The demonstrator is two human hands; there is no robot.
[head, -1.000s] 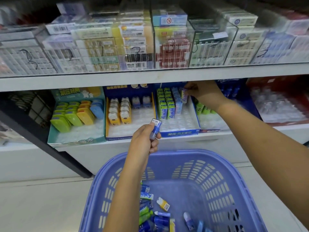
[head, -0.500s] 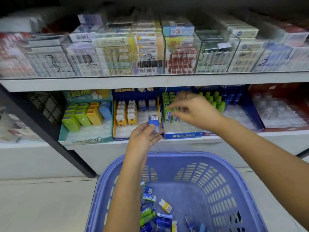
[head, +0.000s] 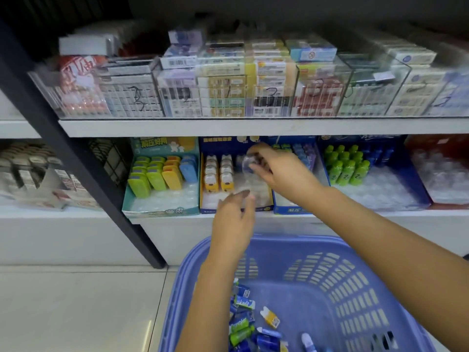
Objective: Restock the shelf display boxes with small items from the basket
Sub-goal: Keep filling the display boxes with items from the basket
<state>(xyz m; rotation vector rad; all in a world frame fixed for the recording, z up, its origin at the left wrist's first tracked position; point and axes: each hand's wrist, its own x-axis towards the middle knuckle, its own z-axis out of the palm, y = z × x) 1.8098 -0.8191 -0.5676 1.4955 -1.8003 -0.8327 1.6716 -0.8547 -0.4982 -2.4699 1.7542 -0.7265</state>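
The small item (head: 248,162) is pinched in the fingertips of the right hand (head: 281,174). Motion blur hides its colour and shape. Item and hand are above the rear half of the blue-and-yellow display box (head: 236,208) on the lower shelf (head: 177,219). This box holds two rows of yellow bear-shaped cases (head: 218,175) at its 9 o'clock side.

The left hand (head: 233,217) is at 6 o'clock from the item, at the front wall of the same box. Its fingers are loosely extended and grip nothing.

Adjacent display boxes, referenced from the blue-and-yellow box:
- 9 o'clock: teal box (head: 162,210), touching, with green, yellow and blue cases.
- 3 o'clock: blue box (head: 291,211), touching, partly hidden by the right forearm.
- Further at 3 o'clock: green bottles (head: 346,170) in a dark blue box, then a red box (head: 444,148).

The basket (head: 291,241), blue plastic with slotted walls, is at 6 o'clock from the shelf, below both forearms. Loose packets (head: 243,323) in blue, green and yellow lie on its floor, at 7 o'clock within it.

The upper shelf (head: 253,127) is at 12 o'clock and carries clear bins (head: 274,92) of stacked cartons. A black post (head: 76,153) slants down at 9 o'clock.
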